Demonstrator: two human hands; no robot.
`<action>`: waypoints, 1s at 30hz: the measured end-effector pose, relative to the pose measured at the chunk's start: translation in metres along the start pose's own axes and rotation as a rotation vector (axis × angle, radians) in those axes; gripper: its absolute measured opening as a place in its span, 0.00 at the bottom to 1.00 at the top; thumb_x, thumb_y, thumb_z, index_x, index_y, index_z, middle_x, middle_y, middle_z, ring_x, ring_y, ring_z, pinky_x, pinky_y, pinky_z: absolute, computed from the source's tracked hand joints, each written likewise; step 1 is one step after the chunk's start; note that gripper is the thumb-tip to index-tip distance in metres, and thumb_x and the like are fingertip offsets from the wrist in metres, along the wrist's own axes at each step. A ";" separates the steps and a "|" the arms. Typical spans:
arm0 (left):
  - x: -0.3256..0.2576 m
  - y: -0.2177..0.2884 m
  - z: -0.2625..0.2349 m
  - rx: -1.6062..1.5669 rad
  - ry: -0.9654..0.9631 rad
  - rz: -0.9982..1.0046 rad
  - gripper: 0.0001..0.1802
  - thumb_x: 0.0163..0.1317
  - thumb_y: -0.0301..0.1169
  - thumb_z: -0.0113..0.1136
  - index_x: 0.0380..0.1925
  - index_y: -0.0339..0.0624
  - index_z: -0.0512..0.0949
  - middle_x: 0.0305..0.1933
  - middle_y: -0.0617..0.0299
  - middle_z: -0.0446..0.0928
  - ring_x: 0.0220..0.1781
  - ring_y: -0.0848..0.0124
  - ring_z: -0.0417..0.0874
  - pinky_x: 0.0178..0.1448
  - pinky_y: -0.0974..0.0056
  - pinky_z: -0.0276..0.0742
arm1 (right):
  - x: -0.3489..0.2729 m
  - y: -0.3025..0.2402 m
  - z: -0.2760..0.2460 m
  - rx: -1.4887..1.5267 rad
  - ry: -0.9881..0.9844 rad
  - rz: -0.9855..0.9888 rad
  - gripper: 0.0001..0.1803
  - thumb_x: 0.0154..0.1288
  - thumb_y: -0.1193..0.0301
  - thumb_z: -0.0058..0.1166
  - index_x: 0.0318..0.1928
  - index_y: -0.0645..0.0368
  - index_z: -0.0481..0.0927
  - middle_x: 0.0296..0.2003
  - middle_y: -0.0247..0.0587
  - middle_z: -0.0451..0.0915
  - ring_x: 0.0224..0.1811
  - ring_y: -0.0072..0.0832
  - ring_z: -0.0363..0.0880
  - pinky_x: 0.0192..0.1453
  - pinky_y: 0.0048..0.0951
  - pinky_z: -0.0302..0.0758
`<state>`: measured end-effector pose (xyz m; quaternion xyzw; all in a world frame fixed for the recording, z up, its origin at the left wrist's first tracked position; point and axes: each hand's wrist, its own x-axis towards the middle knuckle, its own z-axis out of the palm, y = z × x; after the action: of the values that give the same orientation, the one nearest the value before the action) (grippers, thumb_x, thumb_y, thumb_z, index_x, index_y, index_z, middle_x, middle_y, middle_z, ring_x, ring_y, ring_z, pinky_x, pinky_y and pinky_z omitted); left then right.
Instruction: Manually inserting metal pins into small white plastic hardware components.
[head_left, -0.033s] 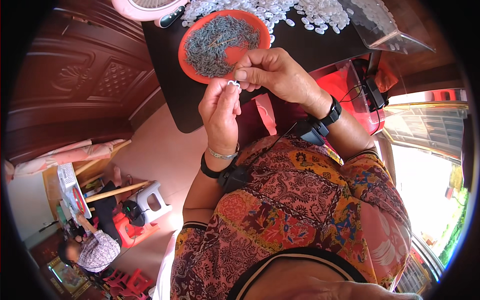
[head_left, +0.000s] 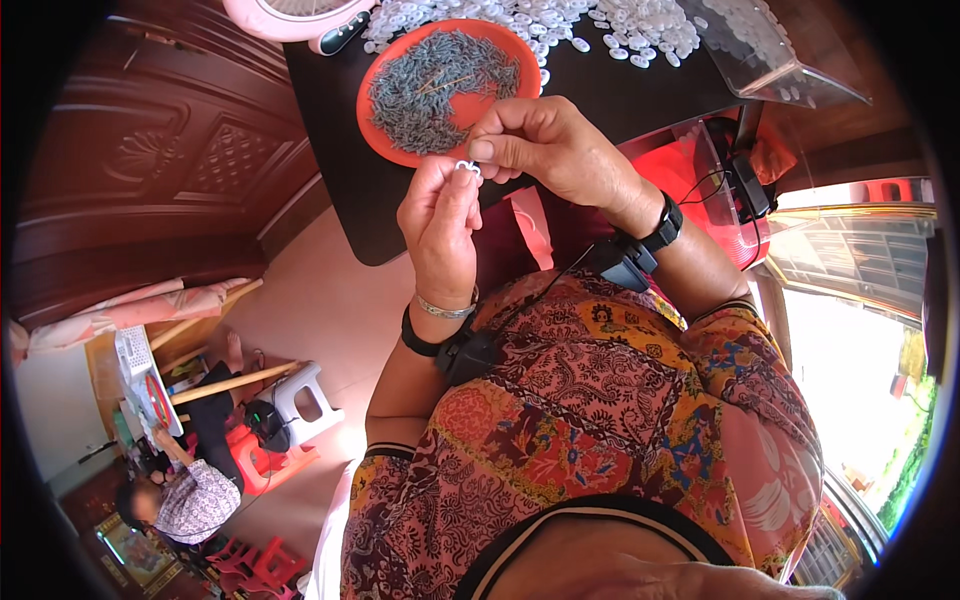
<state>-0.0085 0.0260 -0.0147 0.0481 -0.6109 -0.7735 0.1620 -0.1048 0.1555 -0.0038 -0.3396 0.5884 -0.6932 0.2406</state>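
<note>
White plastic piece sits clamped between the thumb and fingers of a person's left hand, its looped end showing at the thumb tip. Fingers of the right hand are drawn together just beside its upper right edge; whatever they may grip is hidden. Beyond the fingertips, a round orange plate heaped with slim grey pieces rests on a dark counter. White oval pieces spread along the counter's far side, near a clear bin. At left, a carved brown panel borders a pink floor. At lower left, a second person appears near a white stool; bright daylight floods the right.
</note>
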 end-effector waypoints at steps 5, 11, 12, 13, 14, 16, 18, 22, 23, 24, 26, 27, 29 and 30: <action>0.001 -0.001 0.001 0.032 -0.008 0.004 0.08 0.65 0.29 0.49 0.28 0.38 0.70 0.21 0.69 0.65 0.20 0.83 0.61 0.22 0.77 0.54 | -0.003 0.001 -0.001 -0.037 -0.033 0.023 0.10 0.68 0.67 0.52 0.37 0.63 0.78 0.28 0.28 0.76 0.31 0.14 0.73 0.37 0.18 0.73; 0.001 0.002 0.003 0.031 -0.002 -0.029 0.08 0.65 0.29 0.49 0.28 0.38 0.71 0.21 0.69 0.65 0.20 0.83 0.61 0.22 0.77 0.55 | -0.002 -0.006 -0.006 -0.041 0.053 -0.011 0.09 0.67 0.69 0.54 0.33 0.63 0.78 0.25 0.27 0.75 0.28 0.13 0.72 0.35 0.17 0.73; 0.001 0.001 0.002 0.027 -0.010 -0.030 0.08 0.65 0.29 0.49 0.28 0.38 0.71 0.21 0.69 0.65 0.20 0.83 0.61 0.22 0.77 0.55 | -0.002 -0.006 -0.006 -0.041 0.054 -0.011 0.09 0.67 0.69 0.54 0.33 0.63 0.78 0.25 0.27 0.75 0.28 0.13 0.72 0.35 0.17 0.73; 0.001 0.000 0.002 0.023 -0.018 -0.030 0.08 0.65 0.29 0.49 0.28 0.38 0.71 0.21 0.69 0.65 0.20 0.83 0.61 0.22 0.77 0.55 | -0.003 -0.007 -0.006 -0.047 0.016 -0.016 0.10 0.67 0.68 0.53 0.35 0.63 0.78 0.26 0.27 0.75 0.29 0.13 0.72 0.35 0.17 0.73; 0.001 0.000 0.002 0.023 -0.018 -0.031 0.08 0.65 0.29 0.49 0.28 0.38 0.71 0.21 0.69 0.65 0.20 0.83 0.61 0.22 0.77 0.55 | -0.004 -0.007 -0.006 -0.054 -0.022 -0.021 0.10 0.68 0.67 0.52 0.36 0.63 0.78 0.27 0.28 0.76 0.30 0.14 0.72 0.36 0.17 0.72; 0.000 0.000 0.003 0.029 -0.015 -0.034 0.08 0.65 0.29 0.49 0.28 0.38 0.70 0.21 0.69 0.65 0.20 0.83 0.61 0.22 0.77 0.54 | -0.005 -0.002 -0.003 -0.056 -0.016 -0.015 0.10 0.68 0.67 0.51 0.36 0.63 0.78 0.27 0.28 0.76 0.30 0.14 0.72 0.36 0.17 0.72; 0.000 -0.001 0.003 0.028 -0.014 -0.027 0.08 0.65 0.29 0.49 0.28 0.38 0.70 0.21 0.69 0.65 0.20 0.83 0.61 0.22 0.77 0.54 | -0.006 -0.001 -0.002 -0.057 -0.013 -0.010 0.10 0.68 0.68 0.51 0.36 0.63 0.78 0.27 0.28 0.75 0.30 0.14 0.72 0.35 0.17 0.71; 0.000 -0.002 0.002 0.026 -0.020 -0.024 0.08 0.65 0.29 0.49 0.28 0.38 0.70 0.21 0.69 0.65 0.21 0.84 0.61 0.22 0.77 0.55 | -0.005 -0.001 -0.001 -0.024 -0.012 0.008 0.10 0.68 0.69 0.51 0.35 0.64 0.77 0.27 0.28 0.75 0.29 0.14 0.71 0.35 0.17 0.71; 0.000 -0.002 0.002 0.026 -0.020 -0.024 0.08 0.65 0.29 0.49 0.28 0.38 0.70 0.21 0.69 0.65 0.21 0.84 0.61 0.22 0.77 0.55 | -0.005 -0.001 -0.001 -0.030 -0.011 0.013 0.10 0.68 0.69 0.51 0.35 0.64 0.77 0.27 0.28 0.75 0.29 0.14 0.71 0.35 0.17 0.71; 0.000 -0.002 0.002 0.031 -0.017 -0.029 0.08 0.65 0.29 0.48 0.28 0.38 0.70 0.21 0.69 0.65 0.21 0.84 0.61 0.22 0.77 0.55 | -0.005 -0.001 -0.001 -0.030 -0.011 0.013 0.10 0.68 0.69 0.51 0.35 0.64 0.77 0.27 0.28 0.75 0.29 0.14 0.71 0.35 0.17 0.71; 0.001 -0.003 0.002 0.036 -0.014 -0.034 0.07 0.65 0.29 0.48 0.28 0.38 0.70 0.22 0.69 0.65 0.21 0.84 0.61 0.22 0.77 0.55 | -0.005 -0.001 -0.001 -0.032 -0.011 0.016 0.10 0.68 0.69 0.51 0.35 0.64 0.77 0.26 0.28 0.75 0.29 0.14 0.71 0.35 0.17 0.71; 0.001 -0.003 0.002 0.038 -0.016 -0.030 0.08 0.65 0.29 0.48 0.28 0.38 0.70 0.22 0.70 0.64 0.21 0.84 0.61 0.22 0.77 0.55 | -0.005 0.000 -0.001 -0.032 -0.011 0.016 0.10 0.68 0.69 0.51 0.35 0.64 0.77 0.26 0.28 0.75 0.29 0.14 0.71 0.35 0.17 0.71; 0.001 -0.004 0.003 0.040 -0.016 -0.026 0.08 0.65 0.29 0.48 0.29 0.38 0.70 0.22 0.70 0.64 0.21 0.84 0.61 0.23 0.77 0.55 | -0.005 0.003 0.001 -0.031 0.034 -0.020 0.10 0.66 0.69 0.54 0.31 0.63 0.77 0.22 0.28 0.74 0.27 0.14 0.71 0.32 0.19 0.71; 0.000 -0.004 0.003 0.040 -0.017 -0.020 0.08 0.65 0.29 0.48 0.28 0.38 0.70 0.22 0.70 0.64 0.21 0.84 0.61 0.23 0.77 0.55 | -0.005 0.003 0.002 -0.031 0.033 -0.020 0.10 0.66 0.69 0.54 0.31 0.63 0.77 0.22 0.28 0.74 0.27 0.14 0.71 0.32 0.19 0.71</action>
<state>-0.0104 0.0299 -0.0177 0.0509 -0.6270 -0.7631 0.1482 -0.1008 0.1574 -0.0080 -0.3376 0.5996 -0.6918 0.2188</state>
